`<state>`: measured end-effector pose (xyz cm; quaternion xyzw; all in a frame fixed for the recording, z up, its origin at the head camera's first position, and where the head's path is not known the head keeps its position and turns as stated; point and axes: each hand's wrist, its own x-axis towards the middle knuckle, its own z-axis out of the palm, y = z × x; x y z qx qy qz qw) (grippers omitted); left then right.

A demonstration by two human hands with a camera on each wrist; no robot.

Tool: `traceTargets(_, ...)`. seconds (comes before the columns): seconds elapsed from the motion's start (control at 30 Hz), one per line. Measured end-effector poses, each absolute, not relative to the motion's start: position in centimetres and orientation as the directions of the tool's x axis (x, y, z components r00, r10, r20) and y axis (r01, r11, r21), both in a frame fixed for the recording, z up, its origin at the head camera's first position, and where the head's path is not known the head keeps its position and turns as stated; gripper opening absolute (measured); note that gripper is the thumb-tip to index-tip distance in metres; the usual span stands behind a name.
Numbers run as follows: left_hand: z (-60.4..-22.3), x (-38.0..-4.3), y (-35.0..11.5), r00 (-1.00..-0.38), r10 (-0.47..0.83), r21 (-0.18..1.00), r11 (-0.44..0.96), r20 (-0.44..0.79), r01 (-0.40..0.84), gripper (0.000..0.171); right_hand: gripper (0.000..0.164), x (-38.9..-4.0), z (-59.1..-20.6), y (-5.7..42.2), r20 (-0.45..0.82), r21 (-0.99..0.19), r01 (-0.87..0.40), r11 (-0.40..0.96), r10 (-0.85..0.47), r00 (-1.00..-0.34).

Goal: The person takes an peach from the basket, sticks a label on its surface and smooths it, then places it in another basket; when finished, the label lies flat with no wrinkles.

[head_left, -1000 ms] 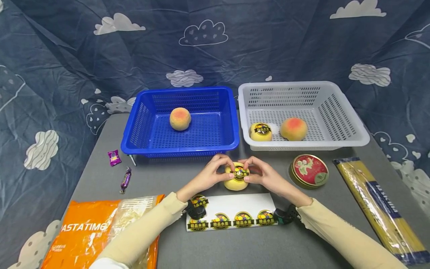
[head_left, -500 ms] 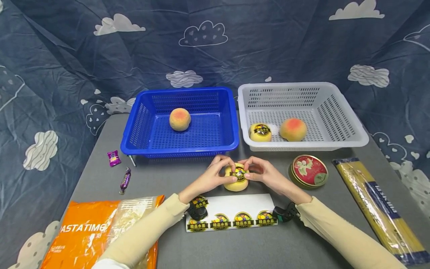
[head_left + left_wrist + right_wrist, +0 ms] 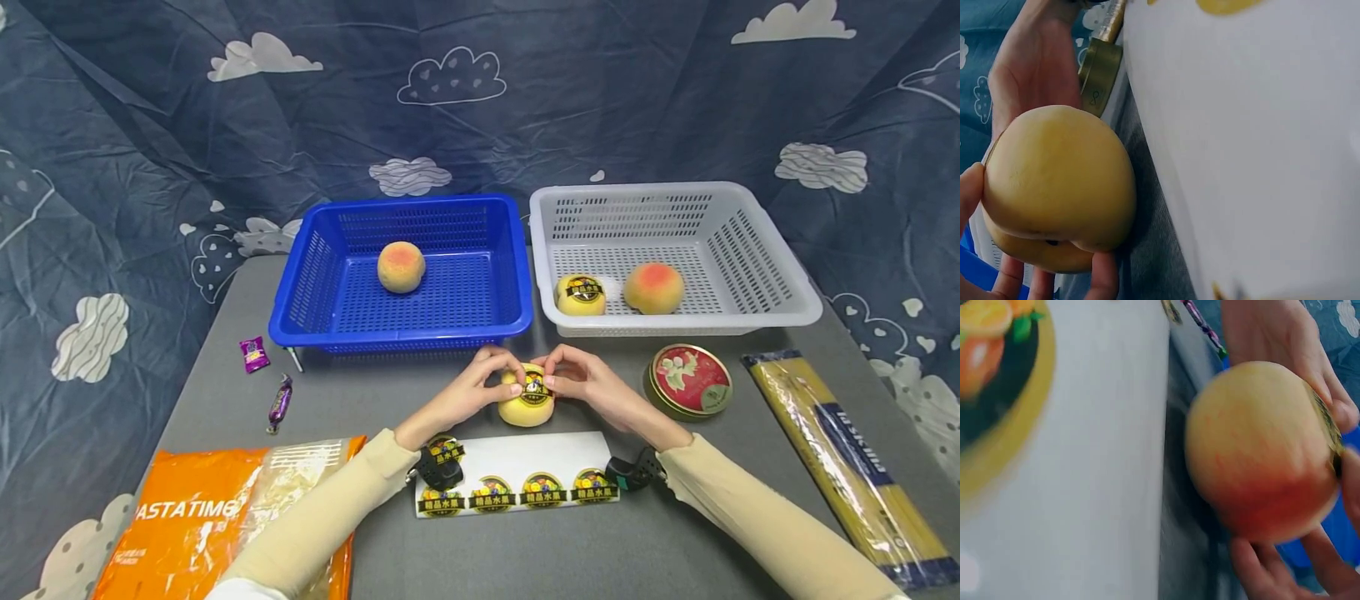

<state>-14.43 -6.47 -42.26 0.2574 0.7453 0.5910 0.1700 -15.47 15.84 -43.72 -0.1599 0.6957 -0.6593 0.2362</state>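
A yellow peach (image 3: 521, 413) with a black-and-gold fruit sticker (image 3: 536, 391) on top sits between both hands, just beyond the sticker sheet. My left hand (image 3: 486, 382) curls round its left side, the thumb at the sticker's left edge. From the other side my right hand (image 3: 588, 383) grips it, with thumb and forefinger at the sticker's right end. In the left wrist view the bare yellow side of the peach (image 3: 1060, 175) and its dimple show. The right wrist view shows its red blush and the sticker edge (image 3: 1329, 422) seen side-on.
A white sticker sheet (image 3: 525, 457) lies in front. Behind stand a blue basket (image 3: 405, 337) with one peach (image 3: 401, 267) and a white basket (image 3: 690, 322) with two. Around are a red round tin (image 3: 692, 380), spaghetti (image 3: 847, 458), an orange pasta bag (image 3: 187, 508) and purple candies (image 3: 281, 404).
Both thumbs have shifted slightly over the sticker, the left one moving up and left from its place half a second ago. The peach stays in nearly the same place.
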Motion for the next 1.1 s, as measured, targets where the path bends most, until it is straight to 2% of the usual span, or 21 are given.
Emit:
traceTargets(0.23,-41.7,-14.2,-6.6,-0.816,0.577,0.974,0.160,0.040,0.161,0.022,0.018,-15.6,-43.8,15.7,-0.138,-0.990,0.137,0.038,-0.497,-0.857)
traceTargets(0.43,-43.7,-14.7,-6.6,-0.857,0.514,0.979,0.159,0.028,0.128,0.022,0.026,-15.6,-43.6,16.1,-0.141,-0.990,0.104,0.099,-0.559,-0.817)
traceTargets(0.6,-44.3,-14.8,-6.3,-0.841,0.538,0.941,0.250,0.059,0.226,0.024,0.038,-15.6,-43.6,16.0,-0.114,-0.988,0.030,0.149,-0.598,-0.794)
traceTargets(0.7,-44.3,-14.8,-6.2,-0.830,0.555,0.910,0.307,0.065,0.277,0.030,0.038,-15.6,-43.7,16.0,-0.099,-0.990,0.018,0.143,-0.586,-0.804)
traceTargets(0.9,-44.1,-14.7,-6.0,-0.840,0.538,0.915,0.304,0.066,0.266,0.028,0.036,-15.6,-43.6,16.1,-0.084,-0.987,-0.017,0.162,-0.591,-0.803)
traceTargets(1.1,-44.1,-14.7,-6.1,-0.844,0.531,0.920,0.285,0.082,0.269,0.027,0.046,-15.6,-43.6,15.9,-0.102,-0.980,-0.023,0.199,-0.594,-0.798)
